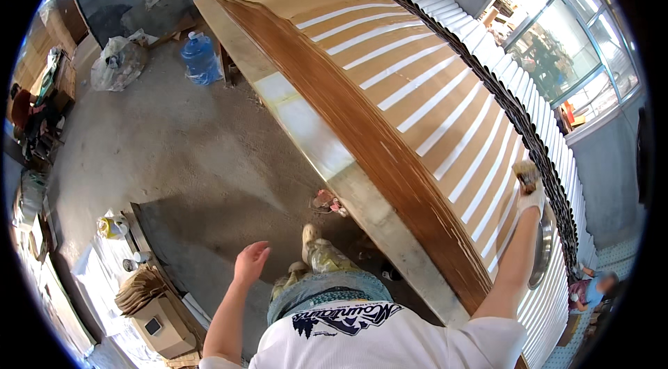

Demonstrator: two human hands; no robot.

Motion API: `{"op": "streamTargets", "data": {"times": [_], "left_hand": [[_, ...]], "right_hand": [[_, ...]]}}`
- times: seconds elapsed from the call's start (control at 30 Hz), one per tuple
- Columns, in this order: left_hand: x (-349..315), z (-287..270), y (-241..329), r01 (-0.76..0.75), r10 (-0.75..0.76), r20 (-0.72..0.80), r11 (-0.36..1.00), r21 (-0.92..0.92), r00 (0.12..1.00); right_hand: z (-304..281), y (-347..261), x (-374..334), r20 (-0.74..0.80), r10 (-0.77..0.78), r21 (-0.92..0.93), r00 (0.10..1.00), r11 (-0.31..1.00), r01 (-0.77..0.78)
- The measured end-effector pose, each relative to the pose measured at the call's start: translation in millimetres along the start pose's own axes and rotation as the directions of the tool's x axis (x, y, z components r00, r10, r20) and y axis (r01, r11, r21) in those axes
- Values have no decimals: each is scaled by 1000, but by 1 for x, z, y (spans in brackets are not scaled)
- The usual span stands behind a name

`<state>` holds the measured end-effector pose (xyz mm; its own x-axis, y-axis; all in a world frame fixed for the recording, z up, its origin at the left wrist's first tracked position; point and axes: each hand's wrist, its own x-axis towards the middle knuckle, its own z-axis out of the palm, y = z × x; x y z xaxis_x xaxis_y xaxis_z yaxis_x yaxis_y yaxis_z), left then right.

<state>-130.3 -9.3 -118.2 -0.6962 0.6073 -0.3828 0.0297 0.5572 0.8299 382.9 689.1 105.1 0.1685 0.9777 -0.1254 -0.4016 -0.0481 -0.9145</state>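
Toward the table's (386, 212) right edge, your right hand (531, 198) grips a brush (527, 173) by striped sheets (410, 83); your left hand (250, 262) is empty, half-open.

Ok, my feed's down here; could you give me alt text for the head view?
A person's right hand, in a pale glove, holds what looks like a brush at brown sheets with white stripes, on a long table. The left hand is empty above the floor; a blue water jug stands farther off.
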Motion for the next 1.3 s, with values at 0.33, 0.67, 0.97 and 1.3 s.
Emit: {"op": "streamTargets", "data": {"times": [0.33, 0.67, 0.97, 1.3], "left_hand": [[128, -53, 96, -229, 261, -144, 951, 205, 954], [322, -67, 236, -526, 519, 164, 693, 493, 839], [538, -47, 358, -876, 747, 574, 23, 482, 336], [630, -36, 339, -955, 691, 714, -127, 269, 110]], "right_hand": [[356, 170, -64, 244, 136, -25, 960, 991, -134], [525, 240, -75, 598, 17, -730, 801, 424, 536], [608, 303, -37, 594, -110, -786, 797, 129, 604], [658, 335, 98, 510, -172, -858, 843, -36, 512]]}}
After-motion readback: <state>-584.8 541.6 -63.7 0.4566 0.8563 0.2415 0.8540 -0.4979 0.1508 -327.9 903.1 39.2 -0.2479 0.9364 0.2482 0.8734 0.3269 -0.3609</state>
